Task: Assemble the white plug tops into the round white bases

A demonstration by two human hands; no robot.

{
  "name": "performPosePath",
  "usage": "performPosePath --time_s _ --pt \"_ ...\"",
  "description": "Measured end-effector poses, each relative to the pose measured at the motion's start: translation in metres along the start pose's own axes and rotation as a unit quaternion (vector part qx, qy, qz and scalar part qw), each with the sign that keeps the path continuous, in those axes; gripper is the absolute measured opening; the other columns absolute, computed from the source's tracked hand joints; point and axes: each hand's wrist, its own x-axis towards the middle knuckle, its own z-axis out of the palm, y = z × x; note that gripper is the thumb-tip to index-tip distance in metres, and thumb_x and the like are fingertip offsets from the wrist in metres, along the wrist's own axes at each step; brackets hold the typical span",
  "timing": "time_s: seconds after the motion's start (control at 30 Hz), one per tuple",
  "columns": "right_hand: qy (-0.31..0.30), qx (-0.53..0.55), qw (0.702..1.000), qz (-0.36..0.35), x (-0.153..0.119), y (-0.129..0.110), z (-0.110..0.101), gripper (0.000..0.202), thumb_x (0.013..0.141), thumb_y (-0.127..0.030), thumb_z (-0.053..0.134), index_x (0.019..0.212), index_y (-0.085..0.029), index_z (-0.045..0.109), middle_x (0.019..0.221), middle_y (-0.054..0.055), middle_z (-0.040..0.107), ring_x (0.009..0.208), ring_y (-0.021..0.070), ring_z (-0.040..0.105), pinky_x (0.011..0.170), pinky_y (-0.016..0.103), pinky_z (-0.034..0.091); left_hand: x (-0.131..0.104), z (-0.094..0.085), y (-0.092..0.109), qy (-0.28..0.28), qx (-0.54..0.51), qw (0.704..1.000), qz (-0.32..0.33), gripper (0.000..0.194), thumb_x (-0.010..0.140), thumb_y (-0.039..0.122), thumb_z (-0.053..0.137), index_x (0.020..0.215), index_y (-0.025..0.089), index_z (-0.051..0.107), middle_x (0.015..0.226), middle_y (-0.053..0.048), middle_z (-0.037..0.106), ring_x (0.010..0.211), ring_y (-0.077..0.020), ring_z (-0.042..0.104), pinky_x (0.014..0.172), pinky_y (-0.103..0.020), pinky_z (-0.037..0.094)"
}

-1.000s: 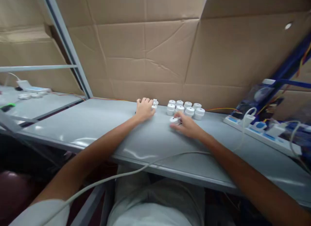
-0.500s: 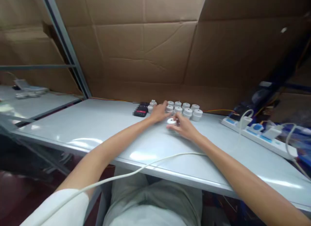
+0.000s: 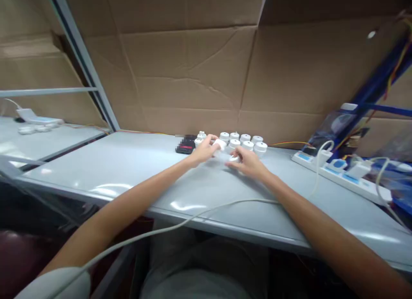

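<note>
Several small white round parts (image 3: 247, 143) stand in two rows at the back of the grey table (image 3: 128, 166), against the cardboard wall. My left hand (image 3: 203, 152) grips one white round part (image 3: 220, 144) lifted just in front of the rows. Beside it, my right hand (image 3: 247, 162) rests on the table with its fingers on a flat white disc-shaped part (image 3: 233, 158). Both hands are close together, almost touching. A small black and red device (image 3: 186, 146) lies just left of my left hand.
A white power strip (image 3: 341, 177) with blue switches and plugged cables lies at the right. A white cable (image 3: 193, 217) runs across the table's front edge. A blue frame (image 3: 380, 91) rises at the right, a grey metal post (image 3: 80, 58) at the left, with another table (image 3: 38, 140) beyond.
My left hand moved right from the table's back, uncovering the black device, and picked up a white round part. My right hand stayed on the flat white part.
</note>
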Motion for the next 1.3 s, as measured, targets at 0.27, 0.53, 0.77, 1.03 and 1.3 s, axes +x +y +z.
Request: performPosePath --time_s 0.27,0.53,0.77,1.03,1.3 --pt "0.012 0.036 0.999 -0.017 0.003 -0.007 0.003 0.041 0.089 -0.059 0.071 0.077 -0.026 0.049 0.084 0.005 0.071 0.075 0.0228 0.06 0.071 0.036 0.047 -0.003 -0.002 0.016 0.001 -0.058 0.998 -0.006 0.028 0.087 0.027 0.064 0.113 0.023 0.057 0.132 -0.007 0.062 0.115 -0.0206 0.062 0.073 -0.024 0.055" --pt "0.01 0.003 1.0 -0.021 -0.001 -0.012 -0.002 0.042 0.088 -0.063 0.07 0.078 -0.026 0.052 0.085 0.007 0.07 0.082 0.0261 0.065 0.079 0.04 0.05 -0.001 -0.003 0.011 -0.027 -0.091 0.995 -0.035 0.023 0.087 0.031 0.07 0.106 0.019 0.064 0.115 -0.007 0.07 0.104 -0.0183 0.067 0.075 -0.025 0.051" --pt "0.051 0.315 0.937 0.14 0.002 -0.045 -0.01 0.059 0.091 -0.085 0.054 0.089 -0.026 0.056 0.068 -0.001 0.058 0.055 0.0179 0.053 0.053 0.032 0.043 -0.03 0.017 0.025 -0.044 0.103 0.962 0.25 0.048 0.092 0.035 0.075 0.135 0.019 0.06 0.139 -0.017 0.069 0.129 -0.0322 0.066 0.116 -0.046 0.048" --pt "-0.067 0.539 0.792 0.278 -0.007 -0.082 -0.004 0.057 0.086 -0.072 0.067 0.071 -0.028 0.035 0.052 -0.011 0.027 0.044 0.0068 0.01 0.042 0.024 0.018 -0.038 0.02 0.038 -0.014 0.251 0.932 0.262 0.025 0.101 0.044 0.058 0.1 0.019 0.064 0.102 -0.015 0.071 0.112 -0.0347 0.07 0.113 -0.052 0.048" --pt "0.242 0.047 0.958 -0.145 -0.006 -0.058 -0.003 0.021 0.098 -0.044 0.071 0.113 -0.03 0.074 0.126 0.011 0.077 0.117 0.0312 0.072 0.102 0.049 0.057 -0.009 0.006 0.03 0.009 -0.099 0.993 -0.07 0.048 0.107 0.056 0.039 0.072 0.023 0.045 0.056 0.003 0.041 0.047 -0.0126 0.038 0.047 -0.026 0.033"
